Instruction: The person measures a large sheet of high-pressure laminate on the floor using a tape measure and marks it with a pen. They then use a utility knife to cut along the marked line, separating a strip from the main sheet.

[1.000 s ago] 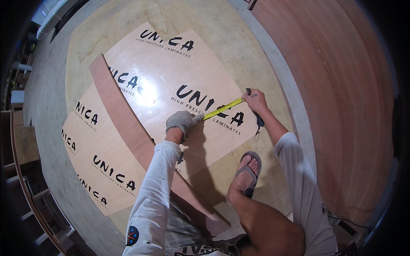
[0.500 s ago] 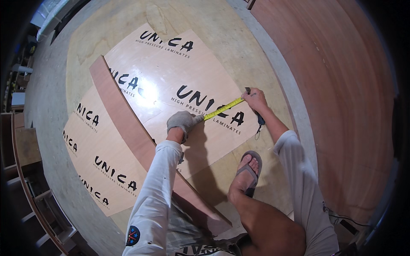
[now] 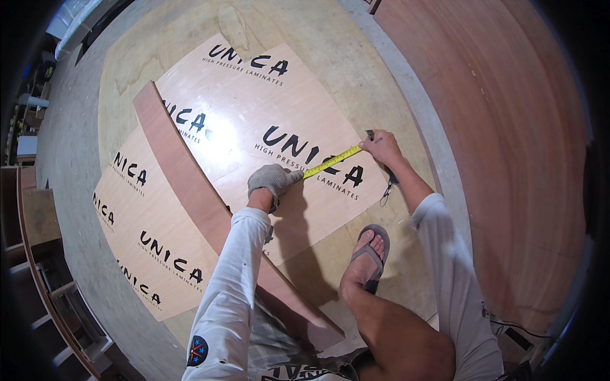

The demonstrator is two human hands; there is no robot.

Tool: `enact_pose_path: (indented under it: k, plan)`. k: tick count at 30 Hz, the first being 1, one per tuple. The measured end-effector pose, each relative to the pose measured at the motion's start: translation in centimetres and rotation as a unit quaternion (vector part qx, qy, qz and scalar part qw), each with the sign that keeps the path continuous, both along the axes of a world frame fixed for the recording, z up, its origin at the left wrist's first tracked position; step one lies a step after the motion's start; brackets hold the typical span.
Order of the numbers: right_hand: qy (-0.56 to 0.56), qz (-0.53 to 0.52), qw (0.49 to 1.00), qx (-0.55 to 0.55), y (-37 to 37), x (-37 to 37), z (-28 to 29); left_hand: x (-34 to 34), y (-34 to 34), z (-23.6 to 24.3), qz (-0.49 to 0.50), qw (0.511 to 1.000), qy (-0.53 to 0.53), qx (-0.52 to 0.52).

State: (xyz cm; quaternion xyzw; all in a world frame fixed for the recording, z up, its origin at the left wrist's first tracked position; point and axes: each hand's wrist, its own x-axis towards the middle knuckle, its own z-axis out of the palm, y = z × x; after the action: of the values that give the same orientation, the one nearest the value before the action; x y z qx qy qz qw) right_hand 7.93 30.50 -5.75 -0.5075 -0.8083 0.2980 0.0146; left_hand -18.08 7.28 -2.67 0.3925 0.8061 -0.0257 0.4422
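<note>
A yellow tape measure blade [image 3: 332,161] is stretched between my hands over a pale laminate sheet [image 3: 298,95] with black printing. My left hand [image 3: 273,183], in a grey knit glove, is closed on the blade's left end, with the thumb pressed along it. Bare, my right hand [image 3: 382,150] is closed at the blade's other end, and a small dark piece sticks out above its fingers. A dark object with a thin cord loop [image 3: 384,195] shows beside the right wrist; whether that hand holds it is unclear.
A long, narrow reddish-brown board [image 3: 184,159] crosses the laminate to the left, under my left arm. Plywood [image 3: 346,44] lies beneath the sheet. Another large reddish-brown panel [image 3: 508,159] stretches along the right. Shelving [image 3: 41,254] stands at left. My sandalled foot [image 3: 372,254] rests near the sheet.
My right hand and forearm have shifted very slightly to the right, and the dark object by the wrist shows a little differently. The left hand stays in place.
</note>
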Motion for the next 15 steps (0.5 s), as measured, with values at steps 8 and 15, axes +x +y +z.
enact_pose_path:
  k: [8, 15]
  plan:
    - [-0.054, -0.095, 0.915, -0.388, 3.1, 1.1, 5.7, -0.2, -0.2, -1.6, 0.009, 1.000, 0.019, -0.002]
    - [0.032, -0.036, 0.866, -0.498, 0.4, 1.2, 6.4, -0.2, 0.1, -0.7, 0.012, 1.000, 0.002, -0.016]
